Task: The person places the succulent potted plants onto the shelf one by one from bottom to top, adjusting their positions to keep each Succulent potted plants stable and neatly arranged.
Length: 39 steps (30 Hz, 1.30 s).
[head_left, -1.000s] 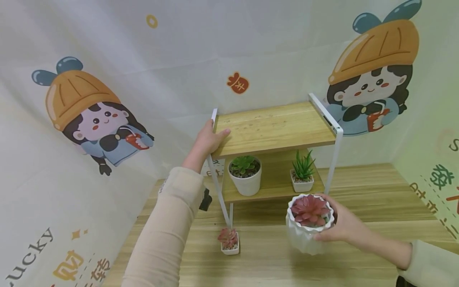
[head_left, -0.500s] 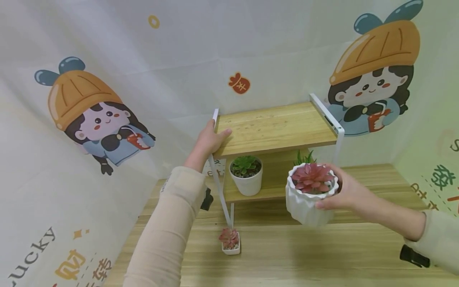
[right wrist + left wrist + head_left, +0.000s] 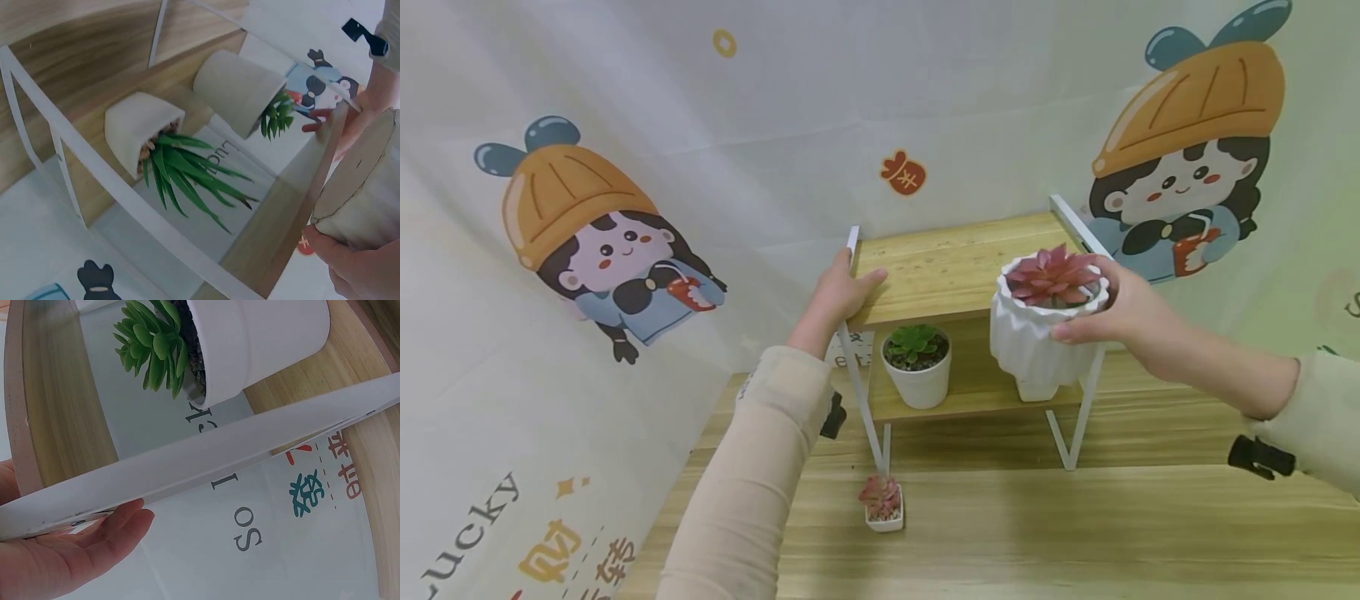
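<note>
My right hand grips a white fluted pot with a red succulent, raised in front of the shelf's top board. In the right wrist view the pot's underside shows. My left hand holds the top left corner of the two-tier plant shelf; its thumb lies over the board. In the left wrist view its fingers reach round the white metal frame. A round white pot with a green succulent stands on the lower board, left; a small potted aloe stands right, mostly hidden in the head view.
A small square pot with a pink succulent stands on the wooden table by the shelf's front left foot. A printed cloth hangs behind the shelf and along both sides.
My right hand has lifted the fluted pot from low over the table to the height of the top board, now covering most of the aloe. My left hand stays on the shelf.
</note>
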{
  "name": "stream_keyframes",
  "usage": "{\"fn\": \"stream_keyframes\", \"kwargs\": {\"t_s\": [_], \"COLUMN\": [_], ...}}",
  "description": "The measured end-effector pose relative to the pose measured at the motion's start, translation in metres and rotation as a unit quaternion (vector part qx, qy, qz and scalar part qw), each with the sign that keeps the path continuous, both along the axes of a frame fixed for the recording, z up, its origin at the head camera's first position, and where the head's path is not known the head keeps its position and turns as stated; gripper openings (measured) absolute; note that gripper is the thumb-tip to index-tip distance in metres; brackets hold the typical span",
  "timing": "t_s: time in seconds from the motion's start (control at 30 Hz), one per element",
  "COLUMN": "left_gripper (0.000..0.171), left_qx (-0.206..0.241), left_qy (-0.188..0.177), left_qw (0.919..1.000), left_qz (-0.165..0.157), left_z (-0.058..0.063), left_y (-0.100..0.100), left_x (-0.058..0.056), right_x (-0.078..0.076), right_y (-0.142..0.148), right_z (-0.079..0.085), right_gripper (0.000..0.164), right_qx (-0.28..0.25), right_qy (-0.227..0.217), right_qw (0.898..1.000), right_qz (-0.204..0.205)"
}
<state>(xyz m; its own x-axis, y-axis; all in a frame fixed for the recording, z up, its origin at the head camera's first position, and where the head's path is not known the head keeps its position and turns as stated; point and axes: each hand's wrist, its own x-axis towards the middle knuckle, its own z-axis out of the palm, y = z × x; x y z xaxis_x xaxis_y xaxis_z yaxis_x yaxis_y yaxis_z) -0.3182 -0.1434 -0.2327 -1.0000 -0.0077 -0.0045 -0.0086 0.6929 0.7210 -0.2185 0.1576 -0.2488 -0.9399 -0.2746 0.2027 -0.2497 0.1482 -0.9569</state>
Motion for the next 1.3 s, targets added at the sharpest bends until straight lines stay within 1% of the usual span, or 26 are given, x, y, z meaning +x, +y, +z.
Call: {"fn": "stream_keyframes", "kwargs": {"t_s": [0.2,0.23,0.33,0.4,0.53,0.67,0.73,0.87,1.03,1.17,1.3], "left_gripper": [0.074,0.074,0.074,0.074,0.074,0.074,0.073,0.073,0.074,0.074,0.073], "left_qx": [-0.001,-0.002,0.0,-0.001,-0.003,-0.007,-0.007,-0.006,-0.006,-0.007,-0.004], "left_qy": [0.004,0.005,0.005,0.004,0.005,0.012,0.013,0.012,0.01,0.006,0.004], "left_qw": [1.0,1.0,1.0,1.0,1.0,0.9999,0.9999,0.9999,0.9999,1.0,1.0], "left_qz": [-0.003,-0.004,-0.004,-0.002,-0.003,-0.006,-0.006,-0.007,-0.007,-0.003,-0.002], "left_z": [0.0,0.0,0.0,0.0,0.0,0.0,0.001,0.001,0.001,0.002,0.002], "left_y": [0.0,0.0,0.0,0.0,0.0,0.0,0.001,0.002,0.003,0.003,0.003], "left_x": [0.0,0.0,0.001,0.001,0.001,0.001,0.002,0.002,0.002,0.002,0.002], "right_x": [-0.015,-0.018,-0.028,-0.033,-0.044,-0.054,-0.057,-0.062,-0.066,-0.069,-0.072], "right_y": [-0.003,-0.003,-0.006,-0.007,-0.009,-0.009,-0.009,-0.008,-0.007,-0.005,-0.003], "right_z": [0.024,0.027,0.035,0.037,0.038,0.035,0.034,0.033,0.033,0.034,0.035], "right_gripper": [0.073,0.072,0.07,0.074,0.075,0.067,0.066,0.066,0.062,0.061,0.062], "right_qx": [0.044,0.046,0.054,0.067,0.075,0.076,0.077,0.075,0.069,0.068,0.079], "right_qy": [0.0,-0.001,-0.005,-0.009,-0.011,-0.002,0.0,0.004,0.012,0.003,-0.012], "right_qw": [0.998,0.998,0.997,0.996,0.995,0.995,0.995,0.995,0.997,0.997,0.997], "right_qz": [-0.034,-0.039,-0.046,-0.05,-0.063,-0.071,-0.069,-0.062,-0.042,-0.024,-0.016]}}
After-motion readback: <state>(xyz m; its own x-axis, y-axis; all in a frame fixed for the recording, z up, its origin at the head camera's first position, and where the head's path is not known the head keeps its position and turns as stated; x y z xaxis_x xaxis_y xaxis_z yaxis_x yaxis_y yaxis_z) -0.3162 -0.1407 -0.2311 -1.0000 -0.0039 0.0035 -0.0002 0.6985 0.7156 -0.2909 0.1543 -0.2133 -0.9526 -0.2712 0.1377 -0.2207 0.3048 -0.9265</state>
